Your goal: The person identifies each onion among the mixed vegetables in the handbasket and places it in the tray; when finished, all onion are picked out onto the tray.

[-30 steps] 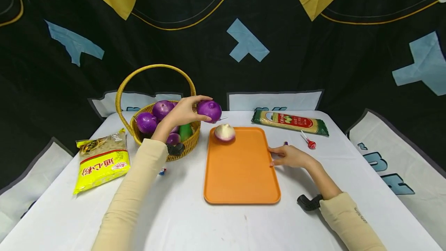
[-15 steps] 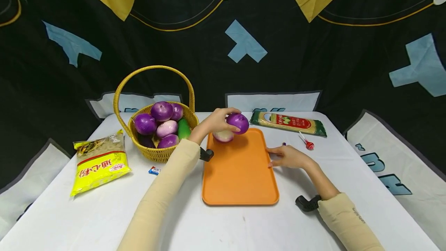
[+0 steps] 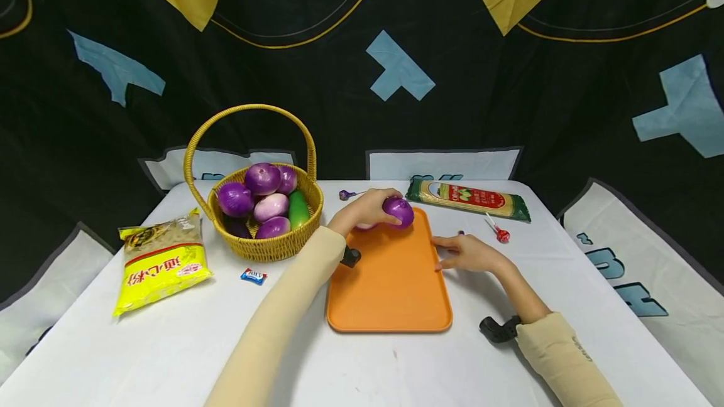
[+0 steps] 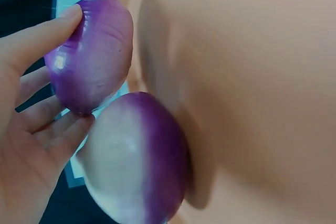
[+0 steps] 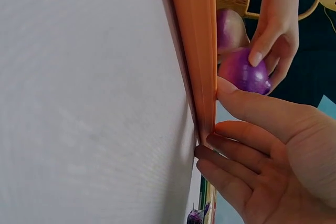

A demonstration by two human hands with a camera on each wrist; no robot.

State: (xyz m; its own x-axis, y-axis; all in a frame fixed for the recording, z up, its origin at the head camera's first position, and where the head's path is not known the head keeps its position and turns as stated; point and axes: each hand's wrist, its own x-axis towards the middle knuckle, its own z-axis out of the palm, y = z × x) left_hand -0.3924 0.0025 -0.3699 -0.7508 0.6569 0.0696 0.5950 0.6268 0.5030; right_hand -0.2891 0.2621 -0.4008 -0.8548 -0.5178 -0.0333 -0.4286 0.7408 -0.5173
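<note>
My left hand (image 3: 373, 207) grips a purple onion (image 3: 400, 211) over the far end of the orange tray (image 3: 390, 287), thumb on one side and fingers on the other. Whether this onion touches the tray I cannot tell. Right beside it, a white-and-purple onion (image 4: 139, 161) rests on the tray; the left hand covers most of it in the head view. At the tray's right edge, my right hand (image 3: 469, 254) pinches the rim, the thumb (image 5: 247, 103) on top and the fingers along the outer side.
A wicker basket (image 3: 283, 247) at left holds several purple onions and a green vegetable (image 3: 298, 209). Around the tray lie a yellow pasta bag (image 3: 164, 265), a spaghetti packet (image 3: 469, 200), a red lollipop (image 3: 502, 235), a purple lollipop (image 3: 345, 195) and a blue-wrapped candy (image 3: 253, 276).
My left hand has carried the purple onion from beside the basket rightward and down to the tray's far end, next to the white-and-purple onion. The right hand has stayed at the tray edge.
</note>
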